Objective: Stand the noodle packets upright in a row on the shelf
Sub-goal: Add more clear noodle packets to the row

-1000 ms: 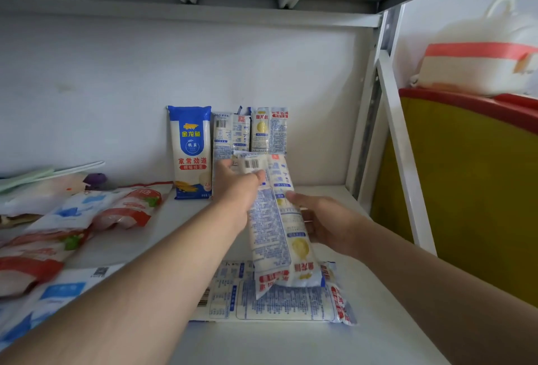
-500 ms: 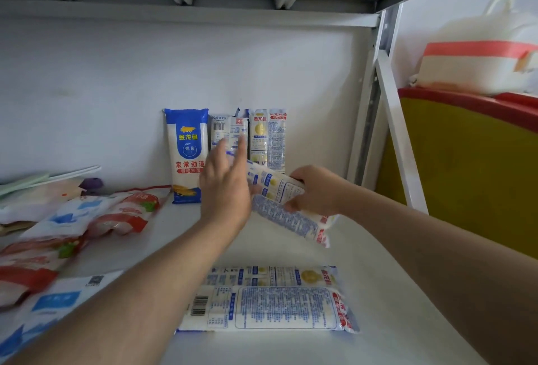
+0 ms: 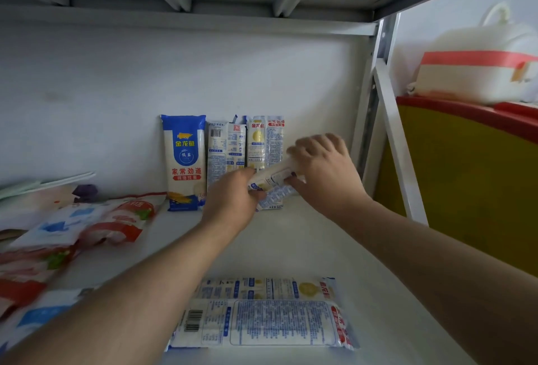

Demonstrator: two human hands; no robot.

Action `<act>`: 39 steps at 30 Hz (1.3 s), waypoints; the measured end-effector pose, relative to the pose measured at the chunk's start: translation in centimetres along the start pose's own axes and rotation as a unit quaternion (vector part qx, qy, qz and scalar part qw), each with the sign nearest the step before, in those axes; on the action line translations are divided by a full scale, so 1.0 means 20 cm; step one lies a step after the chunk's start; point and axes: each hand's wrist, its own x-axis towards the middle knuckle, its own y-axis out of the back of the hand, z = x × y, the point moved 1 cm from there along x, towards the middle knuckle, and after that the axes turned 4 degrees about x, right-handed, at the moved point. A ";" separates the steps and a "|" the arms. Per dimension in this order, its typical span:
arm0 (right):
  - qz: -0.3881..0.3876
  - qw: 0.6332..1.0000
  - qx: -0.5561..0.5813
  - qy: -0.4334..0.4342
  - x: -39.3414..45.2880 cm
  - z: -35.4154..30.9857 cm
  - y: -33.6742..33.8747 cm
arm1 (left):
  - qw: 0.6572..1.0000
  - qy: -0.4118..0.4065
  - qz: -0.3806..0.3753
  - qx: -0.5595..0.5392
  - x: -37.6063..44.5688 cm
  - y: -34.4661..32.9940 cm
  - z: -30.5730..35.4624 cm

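Note:
Three noodle packets stand upright against the back wall: a blue and white one [image 3: 184, 160], a white one with a barcode [image 3: 225, 149] and a yellow-marked one [image 3: 265, 140]. A further white noodle packet [image 3: 272, 182] is held tilted just in front of the row's right end. My left hand [image 3: 233, 200] grips its lower end and my right hand [image 3: 320, 169] grips its upper end. Two more packets lie flat at the shelf's front, one [image 3: 262, 325] nearer and one [image 3: 267, 289] behind it.
Red, white and blue food bags [image 3: 87, 225] lie heaped on the left of the white shelf [image 3: 305, 248]. A metal upright [image 3: 375, 96] bounds the shelf on the right. Beyond it stands a yellow and red container [image 3: 465, 184] with a white box on top.
Both hands have carried the held packet farther back and right, up to the row's right end. My left hand, open half a second ago, now grips the packet's lower end.

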 end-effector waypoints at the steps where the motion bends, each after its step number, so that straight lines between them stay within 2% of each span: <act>1: 0.043 0.998 0.022 -0.038 -0.01 0.01 0.00 | 0.999 0.015 0.003 -0.028 0.01 0.00 0.00; 3: 0.080 0.984 0.096 -0.124 -0.03 0.01 0.00 | 0.995 0.046 -0.004 -0.087 0.02 -0.01 0.00; 5: 0.063 0.940 0.244 -0.231 -0.05 -0.01 -0.03 | 0.987 0.071 -0.014 -0.147 0.03 -0.01 0.02; 6: 0.046 0.895 0.337 -0.288 -0.06 -0.02 -0.05 | 0.981 0.083 -0.013 -0.177 0.04 -0.02 0.04; 8: -0.013 0.783 0.495 -0.377 -0.09 -0.05 -0.08 | 0.961 0.111 -0.012 -0.253 0.03 -0.02 0.06; 10: -0.084 0.689 0.609 -0.383 -0.12 -0.08 -0.14 | 0.925 0.150 -0.034 -0.348 0.02 -0.03 0.08; 11: -0.101 0.655 0.653 -0.367 -0.14 -0.09 -0.17 | 0.902 0.172 -0.052 -0.393 0.01 -0.04 0.09; 12: -0.101 0.625 0.689 -0.354 -0.16 -0.10 -0.20 | 0.881 0.191 -0.067 -0.428 0.00 -0.05 0.10; 14: -0.082 0.583 0.729 -0.350 -0.18 -0.11 -0.23 | 0.868 0.203 -0.087 -0.445 0.00 -0.07 0.10; 15: -0.074 0.578 0.733 -0.352 -0.19 -0.10 -0.24 | 0.871 0.202 -0.092 -0.439 0.00 -0.08 0.10; 20: -0.052 0.607 0.706 -0.362 -0.22 -0.04 -0.27 | 0.892 0.179 -0.104 -0.403 0.00 -0.15 0.12; 27: -0.036 0.613 0.688 -0.386 -0.25 0.11 -0.41 | 0.946 0.135 -0.033 -0.291 0.01 -0.30 0.13; 30: -0.022 0.609 0.691 -0.389 -0.24 0.15 -0.47 | 0.959 0.102 -0.011 -0.263 0.01 -0.38 0.14; 34: -0.016 0.583 0.709 -0.396 -0.20 0.20 -0.58 | 0.978 0.032 0.006 -0.205 0.02 -0.48 0.14; 39: -0.010 0.581 0.708 -0.402 -0.14 0.26 -0.71 | 0.987 -0.019 -0.035 -0.156 0.06 -0.58 0.13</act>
